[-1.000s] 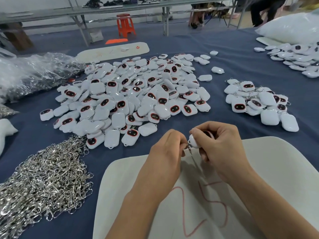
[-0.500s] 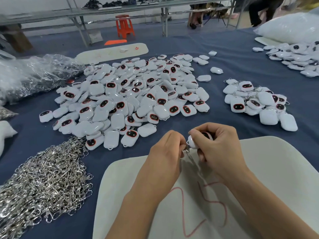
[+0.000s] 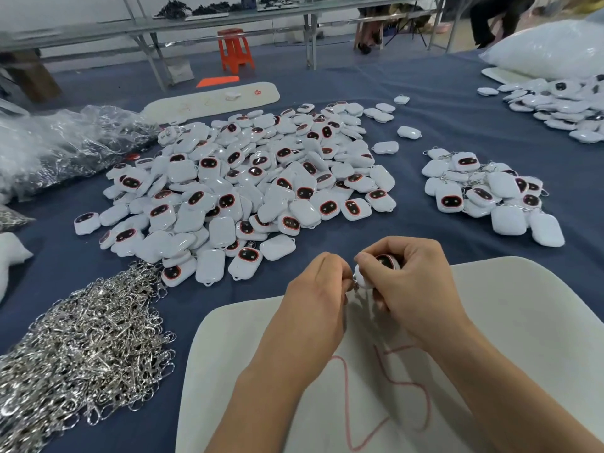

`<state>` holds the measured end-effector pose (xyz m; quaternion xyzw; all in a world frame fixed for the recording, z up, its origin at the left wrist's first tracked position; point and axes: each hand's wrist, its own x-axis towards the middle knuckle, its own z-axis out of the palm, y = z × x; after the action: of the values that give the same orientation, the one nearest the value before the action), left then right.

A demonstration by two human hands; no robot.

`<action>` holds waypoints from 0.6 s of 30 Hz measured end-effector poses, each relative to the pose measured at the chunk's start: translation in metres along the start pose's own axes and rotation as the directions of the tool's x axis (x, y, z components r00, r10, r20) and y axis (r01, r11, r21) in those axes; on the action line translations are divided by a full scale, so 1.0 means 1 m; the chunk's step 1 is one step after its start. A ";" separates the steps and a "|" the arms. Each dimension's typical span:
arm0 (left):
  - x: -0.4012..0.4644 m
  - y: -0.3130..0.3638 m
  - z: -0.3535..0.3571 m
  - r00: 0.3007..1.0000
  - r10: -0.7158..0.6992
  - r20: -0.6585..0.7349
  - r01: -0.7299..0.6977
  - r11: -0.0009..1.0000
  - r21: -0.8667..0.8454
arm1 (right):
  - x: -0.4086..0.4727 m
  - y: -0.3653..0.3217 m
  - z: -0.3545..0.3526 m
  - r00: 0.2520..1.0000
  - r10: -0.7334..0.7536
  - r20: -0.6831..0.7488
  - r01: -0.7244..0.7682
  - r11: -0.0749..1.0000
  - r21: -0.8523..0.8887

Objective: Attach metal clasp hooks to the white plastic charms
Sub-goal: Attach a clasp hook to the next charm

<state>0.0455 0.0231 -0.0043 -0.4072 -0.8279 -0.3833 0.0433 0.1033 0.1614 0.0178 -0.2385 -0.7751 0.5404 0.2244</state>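
Observation:
My right hand (image 3: pixel 415 282) grips a white plastic charm (image 3: pixel 364 280) with a dark red-rimmed face, held just above the near white board (image 3: pixel 510 322). My left hand (image 3: pixel 318 289) pinches a small metal clasp hook (image 3: pixel 353 285) right at the charm's lower left edge; most of the hook is hidden by my fingers. A big heap of loose charms (image 3: pixel 248 188) lies beyond my hands. A pile of silver clasp hooks (image 3: pixel 81 351) lies at the near left. A smaller heap of charms with hooks on them (image 3: pixel 487 194) sits to the right.
The blue cloth table (image 3: pixel 425 119) carries a clear plastic bag (image 3: pixel 58 142) at far left, another white board (image 3: pixel 212 101) at the back and more charms (image 3: pixel 562 106) at far right below a white sack (image 3: pixel 549 50). An orange stool (image 3: pixel 236 49) stands beyond the table.
Both hands have stayed together over the board, shifting only slightly. The hook that hung below the charm is now drawn up against its edge.

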 end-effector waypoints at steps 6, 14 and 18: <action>0.001 0.001 0.009 0.991 -0.131 0.012 0.129 0.986 0.108 | -0.004 -0.001 0.004 0.991 -0.118 -0.061 0.109 0.985 -0.136; 0.002 0.007 0.006 0.980 -0.194 0.035 0.195 0.980 -0.032 | -0.009 0.002 0.012 0.950 -0.275 -0.147 0.250 0.953 -0.173; 0.004 0.005 0.003 0.981 -0.196 0.011 0.195 0.971 -0.136 | -0.008 0.000 0.010 0.959 -0.236 -0.158 0.224 0.970 -0.092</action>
<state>0.0471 0.0296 -0.0024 -0.3252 -0.8358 -0.4419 -0.0214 0.1039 0.1490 0.0134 -0.1993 -0.7951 0.4600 0.3414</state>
